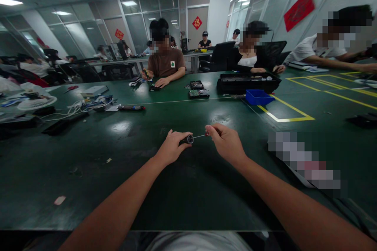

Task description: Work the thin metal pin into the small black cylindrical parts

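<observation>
My left hand (174, 145) is closed around a small dark cylinder (190, 139), whose round, light-rimmed end faces right and toward me. What the cylinder belongs to I cannot make out. Between the thumb and fingers of my right hand (225, 140) is a screwdriver (207, 134) with a reddish handle. Its thin metal shaft points left, and the tip is at the cylinder's open end; whether it touches inside I cannot tell. Both hands are just above the green tabletop (188, 192), near its middle.
A blue bin (259, 97) stands before a long black tray (249, 83). Opened electronic devices (198, 93) lie across the table. A dark pen-shaped tool (131, 108) and tangled cables (79, 106) are to the left. A blurred-out object (303, 160) lies right of my forearm. Co-workers sit opposite.
</observation>
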Action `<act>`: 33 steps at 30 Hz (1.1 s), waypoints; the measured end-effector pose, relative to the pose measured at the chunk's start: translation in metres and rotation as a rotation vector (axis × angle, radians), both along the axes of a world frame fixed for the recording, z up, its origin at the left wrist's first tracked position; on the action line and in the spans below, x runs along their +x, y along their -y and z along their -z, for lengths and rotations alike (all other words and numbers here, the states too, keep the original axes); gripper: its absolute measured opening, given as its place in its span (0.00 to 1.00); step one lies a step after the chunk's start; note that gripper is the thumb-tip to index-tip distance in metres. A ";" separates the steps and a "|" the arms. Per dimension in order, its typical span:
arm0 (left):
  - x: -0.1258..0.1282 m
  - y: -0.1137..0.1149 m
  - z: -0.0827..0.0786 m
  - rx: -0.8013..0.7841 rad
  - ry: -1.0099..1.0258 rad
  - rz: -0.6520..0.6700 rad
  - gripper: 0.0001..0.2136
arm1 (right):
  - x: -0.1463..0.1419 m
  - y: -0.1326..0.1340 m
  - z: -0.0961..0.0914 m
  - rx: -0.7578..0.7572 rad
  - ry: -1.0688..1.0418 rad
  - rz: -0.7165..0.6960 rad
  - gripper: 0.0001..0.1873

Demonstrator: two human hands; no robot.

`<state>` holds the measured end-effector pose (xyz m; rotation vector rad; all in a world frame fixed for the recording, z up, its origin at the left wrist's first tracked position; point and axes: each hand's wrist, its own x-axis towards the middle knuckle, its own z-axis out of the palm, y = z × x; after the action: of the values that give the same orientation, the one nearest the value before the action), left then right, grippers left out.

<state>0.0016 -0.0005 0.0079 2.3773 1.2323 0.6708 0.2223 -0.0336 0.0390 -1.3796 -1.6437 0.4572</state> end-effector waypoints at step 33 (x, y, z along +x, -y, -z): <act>-0.004 -0.010 -0.004 0.052 -0.058 -0.089 0.18 | -0.002 -0.028 0.033 -0.178 -0.841 -0.072 0.15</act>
<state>-0.0027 0.0097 0.0119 2.4110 1.3680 0.6735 0.2198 -0.0059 0.0065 -1.0273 -0.9681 1.0753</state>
